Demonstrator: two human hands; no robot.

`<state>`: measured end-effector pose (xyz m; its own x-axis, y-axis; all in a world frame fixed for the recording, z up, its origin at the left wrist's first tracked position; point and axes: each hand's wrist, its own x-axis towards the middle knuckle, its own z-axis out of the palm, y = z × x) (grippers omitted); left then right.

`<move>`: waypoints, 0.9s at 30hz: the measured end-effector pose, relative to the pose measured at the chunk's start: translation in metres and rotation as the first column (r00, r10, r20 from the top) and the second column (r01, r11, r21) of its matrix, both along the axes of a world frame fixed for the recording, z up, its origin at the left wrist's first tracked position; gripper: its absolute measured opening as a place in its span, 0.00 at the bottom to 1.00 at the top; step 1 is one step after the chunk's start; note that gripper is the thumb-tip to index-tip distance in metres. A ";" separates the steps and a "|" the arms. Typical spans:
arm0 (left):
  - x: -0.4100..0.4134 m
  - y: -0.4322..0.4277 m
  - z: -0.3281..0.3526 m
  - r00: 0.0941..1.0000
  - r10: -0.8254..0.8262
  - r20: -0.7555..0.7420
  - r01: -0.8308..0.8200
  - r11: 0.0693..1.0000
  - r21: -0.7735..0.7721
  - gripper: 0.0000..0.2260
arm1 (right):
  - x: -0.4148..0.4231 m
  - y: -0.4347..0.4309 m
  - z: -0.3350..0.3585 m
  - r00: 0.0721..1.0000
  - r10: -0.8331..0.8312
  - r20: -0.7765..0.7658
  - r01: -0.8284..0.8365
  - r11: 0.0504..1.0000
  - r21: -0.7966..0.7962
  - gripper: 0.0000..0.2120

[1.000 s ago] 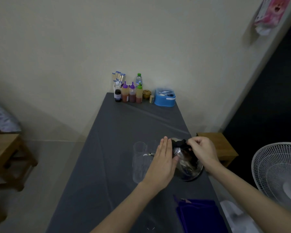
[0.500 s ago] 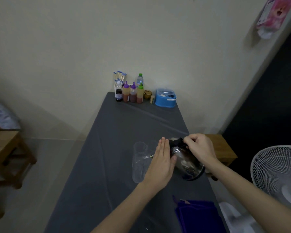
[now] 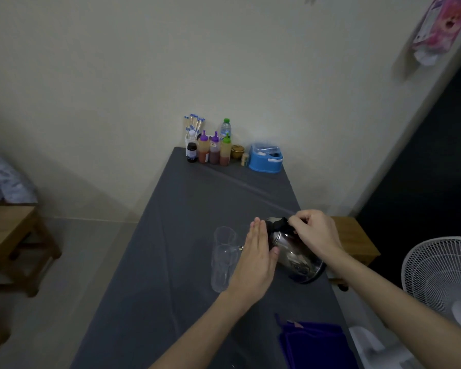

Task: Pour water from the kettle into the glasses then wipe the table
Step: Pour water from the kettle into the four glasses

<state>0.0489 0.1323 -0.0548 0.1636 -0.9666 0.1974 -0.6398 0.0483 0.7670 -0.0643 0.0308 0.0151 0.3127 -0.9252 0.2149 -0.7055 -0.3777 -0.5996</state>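
- We find a long desk (image 3: 192,235) under a dark grey cover, running from the lower edge of the frame up to the wall at centre.
- We note a white fan (image 3: 445,278) at the right edge and a wooden stool (image 3: 357,241) just past the desk's right side.
- We see a purple cloth (image 3: 317,344) folded on the desk at lower right.
- The steel kettle (image 3: 296,254) sits right of centre, tilted toward the left of the frame.
- Our right hand (image 3: 317,235) is closed around the kettle's black top.
- Our left hand (image 3: 256,262) lies flat and wide against the kettle's left side, fingers straight, holding nothing.
- Two clear glasses (image 3: 224,257) stand just left of that hand; their water level we cannot tell.
- Sauce bottles (image 3: 213,150) and a blue container (image 3: 265,159) stand at the desk's far end.
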 end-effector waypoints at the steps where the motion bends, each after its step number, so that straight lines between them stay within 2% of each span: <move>1: 0.000 0.000 0.000 1.000 0.001 0.001 -0.001 1.000 0.001 0.39 | 0.000 0.000 0.000 1.000 0.002 -0.002 -0.002 1.000 -0.001 0.14; 7: 0.000 -0.002 -0.004 1.000 0.006 -0.002 -0.006 1.000 0.013 0.34 | 0.001 -0.002 -0.001 1.000 -0.008 -0.018 0.008 1.000 -0.005 0.13; 9: -0.001 -0.001 -0.005 1.000 0.007 -0.005 -0.007 1.000 0.009 0.36 | 0.001 -0.002 -0.001 1.000 0.001 -0.027 -0.001 1.000 -0.009 0.13; 12: -0.001 -0.003 -0.007 1.000 0.009 -0.011 -0.009 1.000 0.005 0.34 | 0.002 -0.001 0.000 0.999 0.013 -0.047 -0.014 1.000 -0.020 0.13; 18: -0.001 -0.002 -0.007 1.000 0.016 -0.021 -0.016 1.000 -0.016 0.40 | 0.003 0.002 0.004 0.997 0.031 -0.066 -0.034 0.999 -0.041 0.14; 27: -0.002 -0.002 -0.009 1.000 0.014 -0.014 -0.014 1.000 -0.028 0.35 | 0.003 0.003 0.005 0.996 0.018 -0.083 -0.024 0.997 -0.073 0.13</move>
<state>0.0471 0.1306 -0.0639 0.1799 -0.9583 0.2221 -0.6301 0.0611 0.7741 -0.0609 0.0343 0.0199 0.3515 -0.9008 0.2550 -0.7428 -0.4342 -0.5097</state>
